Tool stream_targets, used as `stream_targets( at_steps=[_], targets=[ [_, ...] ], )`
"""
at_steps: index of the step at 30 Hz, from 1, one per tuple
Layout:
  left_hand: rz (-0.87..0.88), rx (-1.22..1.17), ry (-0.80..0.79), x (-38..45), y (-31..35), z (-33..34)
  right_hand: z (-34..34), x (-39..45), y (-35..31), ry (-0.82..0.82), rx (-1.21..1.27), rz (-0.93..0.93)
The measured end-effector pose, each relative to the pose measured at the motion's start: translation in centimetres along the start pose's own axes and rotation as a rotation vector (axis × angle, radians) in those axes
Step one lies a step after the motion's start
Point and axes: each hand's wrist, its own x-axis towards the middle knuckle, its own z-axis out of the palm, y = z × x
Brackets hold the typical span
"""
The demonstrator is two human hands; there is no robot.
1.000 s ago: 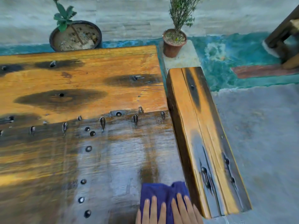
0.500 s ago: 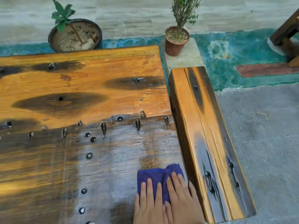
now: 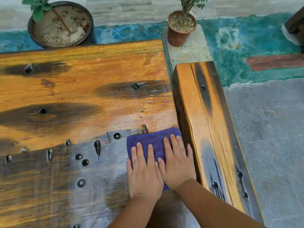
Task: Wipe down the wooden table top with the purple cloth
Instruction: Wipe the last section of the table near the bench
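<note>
The wooden table top (image 3: 79, 99) is orange-brown with dark burnt patches and metal studs; its near part looks grey and glossy. A purple cloth (image 3: 148, 140) lies flat near the table's right edge. My left hand (image 3: 144, 173) and my right hand (image 3: 177, 163) press side by side on the cloth, palms down, fingers spread and pointing away from me. Only the cloth's far half shows beyond my fingers.
A wooden bench beam (image 3: 209, 129) runs along the table's right edge, touching distance from my right hand. Beyond the table stand a wide dark planter (image 3: 60, 25) and a small terracotta pot (image 3: 181, 28) on a stone block. Grey floor lies to the right.
Both hands have pushed the cloth away from me along the table's right edge, from the near edge up to the row of studs. A wet sheen trails behind.
</note>
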Motion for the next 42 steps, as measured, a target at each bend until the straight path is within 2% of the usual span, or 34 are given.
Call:
stream_targets(
  at_steps=[8, 13, 16, 26, 32, 36, 42],
  targets=[
    [0.021, 0.041, 0.019, 2.0, 0.0, 0.2, -0.4, 1.2, 0.1, 0.024, 0.032, -0.012],
    [0.009, 0.028, 0.029, 5.2, 0.3, -0.2, -1.2, 5.0, 0.3, 0.01, 0.054, -0.068],
    [0.011, 0.014, 0.026, 9.1, 0.7, -1.1, -2.3, 8.8, 0.3, 0.033, 0.049, -0.053],
    [0.083, 0.027, 0.167, 26.8, 2.8, -5.7, -7.4, 26.0, 0.6, 0.163, 0.067, -0.031],
    [0.11, 0.048, 0.243, 37.3, 3.7, -8.6, -10.2, 36.1, 0.3, 0.223, 0.162, -0.016],
    [0.108, 0.074, 0.264, 41.0, 3.9, -9.6, -11.6, 39.8, 0.3, 0.233, 0.223, -0.061],
    [0.115, 0.07, 0.231, 40.4, 4.2, -10.8, -12.6, 39.7, -0.1, 0.244, 0.05, -0.124]
  ],
)
